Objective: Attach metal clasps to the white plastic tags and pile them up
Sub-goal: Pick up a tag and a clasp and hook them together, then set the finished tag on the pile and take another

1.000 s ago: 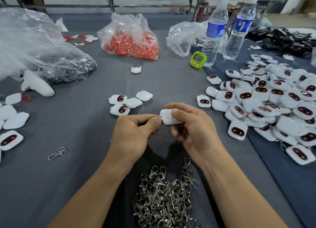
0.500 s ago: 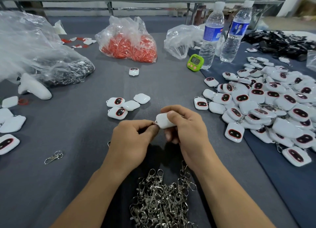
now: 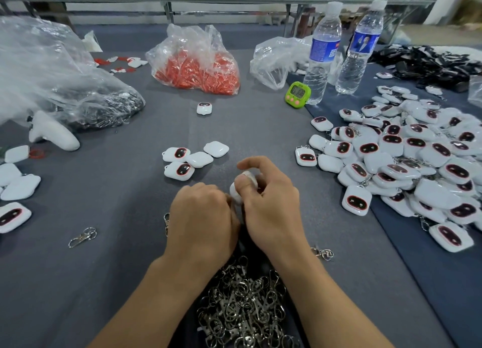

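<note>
Head view: right hand (image 3: 271, 206) pinches a white plastic tag (image 3: 234, 196) under its thumb, index finger lifted; left hand (image 3: 203, 217) curls against it, contents hidden, above the metal clasps (image 3: 242, 311).

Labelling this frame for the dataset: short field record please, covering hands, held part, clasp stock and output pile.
right hand: grips a white tag, thumb across it
left hand: fingers curled at the tag's end; what they pinch is hidden
clasp heap: on the table between the forearms
finished pile: tags to the right, clasps showing on some
four tags: just beyond the hands
stray clasp: left of the hands
</note>
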A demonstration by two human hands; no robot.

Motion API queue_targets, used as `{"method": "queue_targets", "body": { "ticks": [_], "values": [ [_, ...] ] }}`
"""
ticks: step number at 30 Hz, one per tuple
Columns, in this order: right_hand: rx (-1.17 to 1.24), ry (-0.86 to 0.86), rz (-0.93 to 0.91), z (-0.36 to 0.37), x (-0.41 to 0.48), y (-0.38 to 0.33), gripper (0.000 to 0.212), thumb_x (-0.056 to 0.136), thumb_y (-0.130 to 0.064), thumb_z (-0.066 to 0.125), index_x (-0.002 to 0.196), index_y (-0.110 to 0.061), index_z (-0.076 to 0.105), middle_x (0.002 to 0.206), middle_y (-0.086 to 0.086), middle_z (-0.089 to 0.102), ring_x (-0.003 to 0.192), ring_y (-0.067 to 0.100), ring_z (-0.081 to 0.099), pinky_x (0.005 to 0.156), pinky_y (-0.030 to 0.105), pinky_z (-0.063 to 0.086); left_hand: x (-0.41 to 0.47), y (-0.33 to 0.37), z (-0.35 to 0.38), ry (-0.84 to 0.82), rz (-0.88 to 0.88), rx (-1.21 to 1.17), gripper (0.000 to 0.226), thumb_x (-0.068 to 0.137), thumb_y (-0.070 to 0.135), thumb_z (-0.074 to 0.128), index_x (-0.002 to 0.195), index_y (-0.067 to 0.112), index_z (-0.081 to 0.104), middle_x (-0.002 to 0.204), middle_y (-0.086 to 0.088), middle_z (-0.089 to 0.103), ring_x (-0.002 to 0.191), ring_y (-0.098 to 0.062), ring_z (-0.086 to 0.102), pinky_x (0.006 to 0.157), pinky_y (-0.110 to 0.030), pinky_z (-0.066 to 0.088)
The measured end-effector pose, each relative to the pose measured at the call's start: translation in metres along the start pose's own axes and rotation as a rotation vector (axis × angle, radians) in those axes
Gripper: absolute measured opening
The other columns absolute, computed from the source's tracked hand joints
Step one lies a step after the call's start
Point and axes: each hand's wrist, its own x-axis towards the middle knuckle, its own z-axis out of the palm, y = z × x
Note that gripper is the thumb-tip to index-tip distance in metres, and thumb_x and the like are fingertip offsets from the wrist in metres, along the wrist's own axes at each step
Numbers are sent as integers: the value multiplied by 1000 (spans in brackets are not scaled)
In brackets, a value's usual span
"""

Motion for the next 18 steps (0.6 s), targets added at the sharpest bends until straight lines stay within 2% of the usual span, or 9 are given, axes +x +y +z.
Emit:
{"method": "queue_targets", "body": {
  "ticks": [1, 3, 4, 7, 10, 12, 15, 17, 18],
  "values": [
    [-6, 17, 2, 1, 0, 0, 15, 93, -25, 60, 98, -39, 62, 69, -9, 69, 65, 4, 64, 57, 11, 46, -2, 1, 1, 19, -21, -26, 30, 82, 17, 62, 52, 13, 61, 53, -5, 52, 53, -29, 49, 55, -33, 28],
    [35, 50, 51, -2, 3, 0, 14, 94, -25, 60, 98, -38, 56, 66, -2, 68, 61, 14, 65, 58, 28, 53, -3, 0, 4, 26, -121, -194, 30, 92, 21, 63, 63, 15, 67, 61, -1, 55, 63, -26, 52, 59, -36, 35],
    [106, 49, 97, -4, 4, -1, 14, 96, -23, 60, 96, -36, 54, 62, 1, 66, 56, 18, 62, 53, 34, 51, -1, -3, 6, 9, -181, -322, 26, 93, 25, 65, 68, 18, 71, 63, 2, 58, 65, -21, 54, 61, -36, 39],
    [414, 13, 237, -8, 9, -3, 11, 100, -13, 58, 97, -22, 53, 54, 6, 59, 43, 17, 49, 39, 26, 36, 5, -5, 5, -63, -320, -705, 20, 90, 28, 68, 71, 28, 76, 55, 7, 59, 52, -5, 48, 52, -19, 37],
    [536, 13, 293, -9, 13, -4, 9, 99, -10, 59, 95, -15, 54, 52, 7, 55, 38, 15, 43, 36, 21, 30, 8, -2, 2, -54, -387, -932, 25, 90, 22, 71, 69, 33, 79, 51, 12, 56, 50, 0, 44, 51, -11, 36],
    [546, 2, 291, -11, 13, -4, 8, 97, -10, 63, 96, -14, 57, 52, 5, 55, 38, 14, 42, 37, 19, 30, 6, -2, 1, -16, -381, -871, 23, 89, 20, 73, 69, 30, 79, 54, 9, 61, 51, -1, 48, 53, -11, 38],
    [505, -62, 266, -13, 11, -4, 12, 92, -7, 66, 102, -13, 64, 60, 5, 62, 42, 14, 46, 39, 20, 34, 2, -5, 4, 24, -265, -529, 28, 89, 21, 72, 62, 17, 69, 58, 2, 55, 60, -13, 51, 58, -26, 40],
    [419, -111, 243, -14, 11, -3, 12, 89, -5, 67, 96, -14, 71, 63, 4, 64, 44, 14, 48, 40, 20, 37, 0, -5, 5, 49, -200, -366, 28, 90, 20, 71, 62, 17, 68, 59, 5, 53, 65, -17, 49, 62, -35, 37],
    [365, -131, 237, -14, 10, -3, 13, 87, -4, 67, 91, -15, 73, 63, 3, 65, 44, 15, 49, 41, 19, 38, 0, -5, 4, 59, -183, -306, 27, 89, 19, 71, 63, 16, 69, 60, 7, 53, 66, -18, 47, 62, -34, 32]
  ]
}}
